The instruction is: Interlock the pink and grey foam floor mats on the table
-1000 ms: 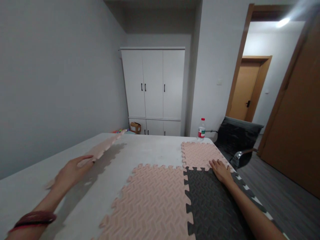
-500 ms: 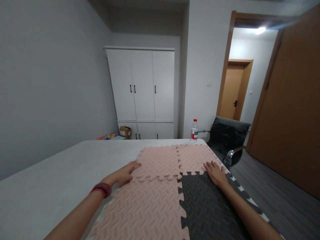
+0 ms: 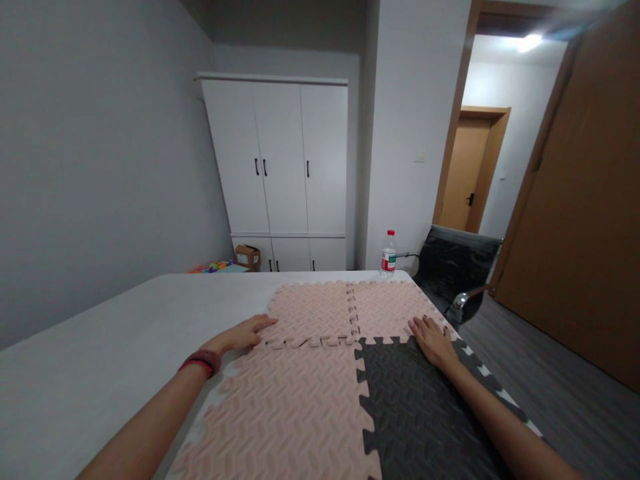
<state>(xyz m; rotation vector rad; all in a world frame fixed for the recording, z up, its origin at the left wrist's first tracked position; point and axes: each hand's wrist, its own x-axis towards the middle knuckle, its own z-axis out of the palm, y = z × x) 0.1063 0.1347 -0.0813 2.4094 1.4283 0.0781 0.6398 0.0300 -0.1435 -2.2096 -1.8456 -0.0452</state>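
Four interlocking foam mat tiles lie on the white table. My left hand (image 3: pixel 246 333) grips the left edge of the far left pink tile (image 3: pixel 310 310), its fingers on top and its thumb near the front corner. Slits show along that tile's seams with the far right pink tile (image 3: pixel 385 307) and the near left pink tile (image 3: pixel 295 407). My right hand (image 3: pixel 433 340) lies flat, fingers spread, across the front edge of the far right pink tile and the black tile (image 3: pixel 410 400). The black tile's left teeth meet the near left pink tile.
A water bottle with a red cap (image 3: pixel 389 255) stands at the table's (image 3: pixel 150 327) far right corner. A black chair (image 3: pixel 457 267) is beside the right edge. Behind are a white cabinet (image 3: pixel 280 160), a cardboard box (image 3: pixel 247 257) and an open wooden door (image 3: pixel 580 200).
The far left pink tile has slid slightly left with my left hand, and gaps have widened along its seams. My right hand stays in place. The view has tilted down slightly.
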